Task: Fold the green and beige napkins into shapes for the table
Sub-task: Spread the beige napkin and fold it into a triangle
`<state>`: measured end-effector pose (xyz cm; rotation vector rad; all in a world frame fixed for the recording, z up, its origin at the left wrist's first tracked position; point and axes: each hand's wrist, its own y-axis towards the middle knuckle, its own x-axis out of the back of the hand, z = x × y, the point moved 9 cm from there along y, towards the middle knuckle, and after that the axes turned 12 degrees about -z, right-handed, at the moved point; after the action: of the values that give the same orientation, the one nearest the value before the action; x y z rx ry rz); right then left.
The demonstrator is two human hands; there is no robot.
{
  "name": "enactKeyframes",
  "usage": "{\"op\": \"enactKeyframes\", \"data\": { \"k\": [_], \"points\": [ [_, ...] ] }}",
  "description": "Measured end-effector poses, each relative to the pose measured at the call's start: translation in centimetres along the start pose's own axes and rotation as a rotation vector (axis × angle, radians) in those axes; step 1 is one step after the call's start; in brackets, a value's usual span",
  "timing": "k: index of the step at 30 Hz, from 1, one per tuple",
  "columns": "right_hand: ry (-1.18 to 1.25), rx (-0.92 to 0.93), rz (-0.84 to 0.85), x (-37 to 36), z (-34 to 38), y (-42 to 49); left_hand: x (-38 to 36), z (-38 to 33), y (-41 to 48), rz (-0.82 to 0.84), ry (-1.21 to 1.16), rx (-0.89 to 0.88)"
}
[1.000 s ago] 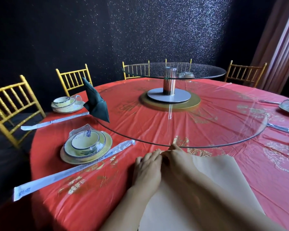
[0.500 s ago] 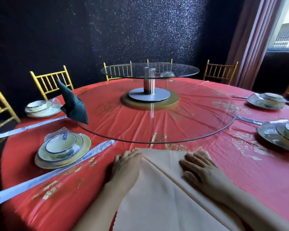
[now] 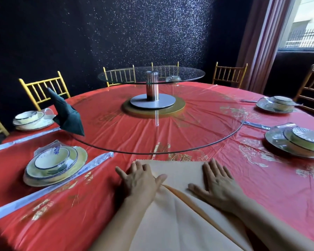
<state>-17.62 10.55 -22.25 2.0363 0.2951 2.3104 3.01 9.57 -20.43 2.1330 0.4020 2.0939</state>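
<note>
Beige napkin: the beige napkin (image 3: 178, 171) lies flat on the red tablecloth (image 3: 261, 187) at lower centre of the frame. Its far edge is just short of the turntable rim, and the cloth runs down towards me and out of the bottom of the frame.
Fold so far: one raised crease runs diagonally from between my hands towards the lower right. I see no finished shape.
My left hand: my left hand (image 3: 140, 180) is flat with fingers spread and holds nothing. It presses the napkin's left edge, and its outer fingers are over the tablecloth.
My right hand: my right hand (image 3: 217, 183) is flat and splayed, palm down on the napkin. It grips nothing.
Green napkin: the green napkin (image 3: 69, 116) is already folded into a standing pointed shape. It is at middle left, at the edge of the glass turntable (image 3: 152, 153).
Progress: I judge the green napkin done and the beige one at an early smoothing step, with most of its folds left.
Near-left setting: at lower left a plate (image 3: 80, 156) carries a bowl (image 3: 52, 158), both under clear film. Only the bowl's pale inside shows.
Right settings: a film-wrapped plate at middle right (image 3: 272, 142) carries another bowl (image 3: 306, 136). I cannot tell its contents.
Far settings: a similar wrapped set sits at upper right, and one sits at far left beside the green napkin.
</note>
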Motion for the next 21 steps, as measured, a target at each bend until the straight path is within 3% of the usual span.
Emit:
{"op": "enactKeyframes", "data": {
  "k": [5, 8, 12, 17, 19, 21],
  "points": [
    [0.107, -0.057, -0.022, 1.4, -0.5, 0.7, 0.0, -0.1, -0.2, -0.017, -0.071, -0.008],
    [0.089, 0.125, -0.061, 2.4, 4.5, 0.6, -0.1, 0.0, -0.3, -0.028, -0.116, 0.008],
    [0.157, 0.277, 0.011, -0.1, 10.5, -1.6, -0.1, 0.0, -0.2, -0.035, -0.124, 0.023],
    [0.104, 0.274, -0.021, 0.7, 8.7, -3.9, -0.4, 0.0, -0.1, -0.011, -0.082, 0.017],
    [0.022, 0.285, -0.125, 1.7, 7.2, -5.0, -0.4, 0.1, -0.1, -0.022, -0.082, 0.013],
    [-0.052, 0.218, -0.095, 1.4, 4.5, -6.5, -0.3, 0.1, -0.1, -0.031, -0.087, 0.009]
  ]
}}
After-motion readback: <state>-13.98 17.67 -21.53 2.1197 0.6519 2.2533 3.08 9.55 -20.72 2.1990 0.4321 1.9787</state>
